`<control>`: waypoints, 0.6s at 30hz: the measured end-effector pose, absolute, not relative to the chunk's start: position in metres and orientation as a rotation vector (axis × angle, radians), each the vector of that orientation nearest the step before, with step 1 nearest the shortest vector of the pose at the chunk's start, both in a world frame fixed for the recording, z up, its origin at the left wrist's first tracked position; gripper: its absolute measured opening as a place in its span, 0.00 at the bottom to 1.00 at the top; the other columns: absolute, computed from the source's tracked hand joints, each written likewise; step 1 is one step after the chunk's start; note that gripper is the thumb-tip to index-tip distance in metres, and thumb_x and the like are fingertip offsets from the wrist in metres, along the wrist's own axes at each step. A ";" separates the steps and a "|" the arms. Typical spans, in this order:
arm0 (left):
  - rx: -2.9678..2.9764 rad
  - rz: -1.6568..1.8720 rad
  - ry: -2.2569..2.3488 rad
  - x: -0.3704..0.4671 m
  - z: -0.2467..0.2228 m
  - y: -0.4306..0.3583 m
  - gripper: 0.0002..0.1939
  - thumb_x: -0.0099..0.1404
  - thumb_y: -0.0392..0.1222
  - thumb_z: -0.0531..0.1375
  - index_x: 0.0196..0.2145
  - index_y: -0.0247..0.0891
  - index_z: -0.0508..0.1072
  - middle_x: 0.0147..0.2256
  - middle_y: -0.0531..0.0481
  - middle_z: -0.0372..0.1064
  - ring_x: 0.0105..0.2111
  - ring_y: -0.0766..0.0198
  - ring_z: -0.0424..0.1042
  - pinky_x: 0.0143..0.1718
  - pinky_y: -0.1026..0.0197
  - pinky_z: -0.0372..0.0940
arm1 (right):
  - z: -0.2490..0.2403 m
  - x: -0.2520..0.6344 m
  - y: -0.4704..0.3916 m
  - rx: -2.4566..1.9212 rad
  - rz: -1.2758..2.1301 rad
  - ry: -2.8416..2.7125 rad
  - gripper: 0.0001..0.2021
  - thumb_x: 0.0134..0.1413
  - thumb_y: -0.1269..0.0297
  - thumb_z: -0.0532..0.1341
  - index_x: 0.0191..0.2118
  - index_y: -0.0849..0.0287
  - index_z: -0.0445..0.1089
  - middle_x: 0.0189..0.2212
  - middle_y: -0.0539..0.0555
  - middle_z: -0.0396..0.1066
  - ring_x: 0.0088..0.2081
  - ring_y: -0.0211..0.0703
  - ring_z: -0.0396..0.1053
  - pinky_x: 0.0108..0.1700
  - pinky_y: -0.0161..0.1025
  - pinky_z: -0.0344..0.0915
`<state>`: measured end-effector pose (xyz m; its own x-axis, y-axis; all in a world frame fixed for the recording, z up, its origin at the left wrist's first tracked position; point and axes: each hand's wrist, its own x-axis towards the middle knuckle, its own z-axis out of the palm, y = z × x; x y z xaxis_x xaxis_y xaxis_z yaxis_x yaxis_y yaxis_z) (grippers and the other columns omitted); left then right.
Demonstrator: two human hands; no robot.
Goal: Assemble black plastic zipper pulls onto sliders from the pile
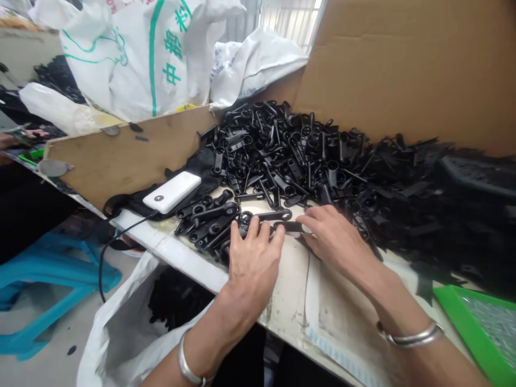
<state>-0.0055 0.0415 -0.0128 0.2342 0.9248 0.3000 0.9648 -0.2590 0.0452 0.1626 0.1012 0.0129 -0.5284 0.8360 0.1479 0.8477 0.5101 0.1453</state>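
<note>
Black plastic handle-like parts with a ring at one end make up a small group (213, 223) at the near side of the worktop. My left hand (256, 258) lies over the right edge of this group, fingers apart and fingertips touching the parts. A single black plastic part (289, 227) lies crosswise between my hands, its left end by my left thumb. At its right end, the fingers of my right hand (332, 236) are closed on it. The undersides of both hands are hidden.
A large heap of black parts (278, 156) rises behind, against cardboard (403, 70). A white power bank (172, 192) with a cable lies left. A green tray (455, 306) of small pieces stands right. Below the edge hangs an open white sack (121, 317), near a blue stool (52, 274).
</note>
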 end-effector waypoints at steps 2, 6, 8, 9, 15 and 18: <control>-2.327 -0.394 -1.830 -0.005 -0.012 0.046 0.19 0.70 0.35 0.49 0.57 0.42 0.64 0.53 0.43 0.69 0.58 0.46 0.60 0.56 0.30 0.54 | 0.015 0.164 0.097 -1.412 -0.300 -2.657 0.12 0.55 0.77 0.57 0.41 0.59 0.73 0.40 0.58 0.68 0.44 0.51 0.62 0.40 0.41 0.64; -2.339 -0.371 -1.817 -0.005 -0.011 0.048 0.18 0.70 0.38 0.51 0.57 0.42 0.64 0.54 0.42 0.67 0.59 0.45 0.58 0.55 0.24 0.50 | 0.017 0.176 0.094 -1.323 -0.194 -2.542 0.14 0.56 0.77 0.53 0.42 0.58 0.72 0.44 0.58 0.68 0.45 0.49 0.65 0.40 0.41 0.67; -2.354 -0.366 -1.800 -0.006 -0.010 0.046 0.17 0.70 0.41 0.53 0.56 0.41 0.65 0.55 0.42 0.67 0.60 0.44 0.57 0.54 0.21 0.47 | 0.018 0.189 0.091 -1.301 -0.079 -2.448 0.13 0.58 0.73 0.53 0.44 0.57 0.72 0.44 0.58 0.69 0.44 0.48 0.68 0.43 0.43 0.67; -2.365 -0.364 -1.789 -0.007 -0.010 0.045 0.17 0.69 0.42 0.54 0.55 0.41 0.65 0.55 0.42 0.66 0.60 0.44 0.57 0.54 0.20 0.46 | 0.019 0.198 0.087 -1.303 -0.025 -2.392 0.12 0.58 0.70 0.54 0.44 0.57 0.72 0.44 0.57 0.69 0.44 0.48 0.69 0.44 0.44 0.67; -2.430 -0.353 -1.730 -0.014 0.000 0.043 0.16 0.70 0.44 0.54 0.53 0.40 0.67 0.54 0.43 0.68 0.60 0.45 0.57 0.55 0.19 0.42 | 0.018 0.249 0.041 -1.565 0.250 -1.939 0.13 0.55 0.56 0.61 0.45 0.52 0.74 0.48 0.54 0.73 0.40 0.46 0.74 0.45 0.42 0.69; -2.447 -0.349 -1.719 -0.016 0.002 0.045 0.14 0.70 0.44 0.53 0.51 0.40 0.68 0.53 0.43 0.69 0.60 0.46 0.58 0.56 0.20 0.41 | 0.015 0.268 0.016 -1.688 0.447 -1.693 0.14 0.48 0.55 0.66 0.43 0.49 0.77 0.46 0.53 0.75 0.41 0.48 0.74 0.47 0.41 0.70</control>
